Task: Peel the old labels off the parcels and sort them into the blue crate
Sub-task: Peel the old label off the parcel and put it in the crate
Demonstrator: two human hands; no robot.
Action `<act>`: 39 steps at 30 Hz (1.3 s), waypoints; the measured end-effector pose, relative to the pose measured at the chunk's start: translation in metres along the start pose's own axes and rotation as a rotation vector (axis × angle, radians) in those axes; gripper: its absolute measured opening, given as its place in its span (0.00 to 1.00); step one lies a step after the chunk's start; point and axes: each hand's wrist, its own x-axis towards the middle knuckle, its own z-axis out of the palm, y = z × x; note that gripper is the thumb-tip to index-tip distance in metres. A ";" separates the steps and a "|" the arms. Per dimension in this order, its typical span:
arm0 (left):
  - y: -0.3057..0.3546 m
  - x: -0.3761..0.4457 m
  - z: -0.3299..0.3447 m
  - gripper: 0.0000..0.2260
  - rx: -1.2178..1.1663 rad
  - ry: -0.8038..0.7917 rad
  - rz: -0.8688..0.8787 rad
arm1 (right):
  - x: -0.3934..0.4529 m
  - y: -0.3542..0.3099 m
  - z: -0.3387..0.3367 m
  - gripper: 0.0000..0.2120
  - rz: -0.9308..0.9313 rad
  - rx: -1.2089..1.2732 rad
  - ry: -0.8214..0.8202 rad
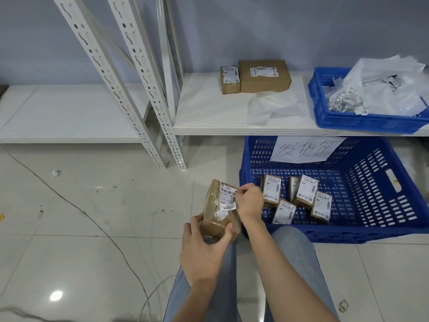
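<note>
Peeling step is underway at lower centre of frame: left hand (204, 247) is gripping the parcel (219, 211); right hand (249, 201) is pinching its torn label (228, 198). Next move probably requires steady pull, then placement in blue crate (371, 231) at right.

Both bare forearms reach forward and down over the knees, the person seated with legs in blue jeans (299, 259) below. The left hand (202, 247) sits lower and nearer the body, palm turned inward, thumb on the left side and fingers curled round the near end of a parcel (217, 214), gripping it from beneath. The right arm stretches further out, its wrist bent to the left. The right hand (249, 199) is closed into a loose fist, knuckles up, fingertips pinching the edge of the label (228, 190) at the parcel's upper face. The two hands lie close together, not touching.
</note>
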 end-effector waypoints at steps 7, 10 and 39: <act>0.001 0.000 0.000 0.31 0.007 0.001 -0.006 | -0.005 0.004 -0.001 0.05 -0.030 0.047 0.003; 0.001 0.001 0.000 0.29 0.008 0.009 -0.014 | -0.012 0.009 -0.001 0.08 -0.061 0.092 0.079; -0.001 0.000 0.001 0.29 0.020 0.009 0.008 | -0.006 0.000 -0.009 0.05 -0.034 -0.008 0.085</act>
